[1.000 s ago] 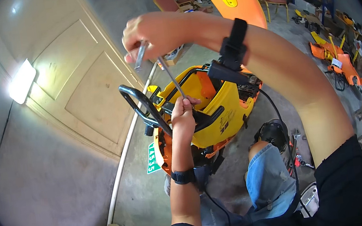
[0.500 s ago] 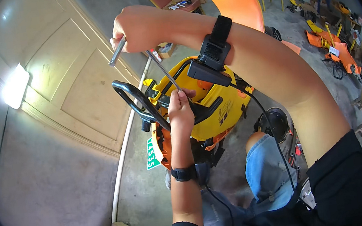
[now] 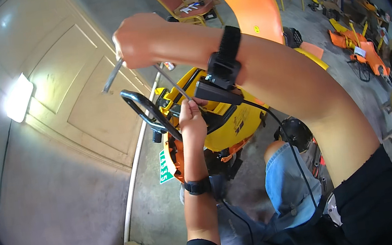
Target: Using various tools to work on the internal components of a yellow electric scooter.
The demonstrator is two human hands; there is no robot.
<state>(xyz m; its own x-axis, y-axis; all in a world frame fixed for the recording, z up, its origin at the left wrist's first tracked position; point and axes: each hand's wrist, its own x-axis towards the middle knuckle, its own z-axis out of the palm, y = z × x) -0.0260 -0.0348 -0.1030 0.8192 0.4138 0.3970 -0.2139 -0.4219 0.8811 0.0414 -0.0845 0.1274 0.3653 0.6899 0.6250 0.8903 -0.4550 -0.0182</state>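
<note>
My right hand point(image 3: 136, 41), raised high at the upper left, is closed in a fist round the crossbar of a metal T-handle wrench point(image 3: 170, 80). One end of the bar sticks out below the fist. Lower down, my left hand point(image 3: 192, 120) is closed round the wrench's shaft, thumb and fingers pressed together. Beneath both hands stands a yellow and orange vehicle body point(image 3: 224, 136) with a black tubular rail point(image 3: 148, 110) left of my left hand. The wrench's lower tip is hidden behind my left hand, so what it meets cannot be seen.
A tall orange panel point(image 3: 256, 9) stands beyond my right forearm. Cables run from black wrist devices point(image 3: 221, 68) on my arms. A black helmet-like object point(image 3: 296, 133) lies by my knee. Chairs point(image 3: 185, 6) and orange parts point(image 3: 360, 48) stand behind; a door point(image 3: 79, 88) is left.
My right fist has moved slightly left and down, and the crossbar's exposed end has swung left and lower. My left hand stays round the shaft. The view has shifted a little.
</note>
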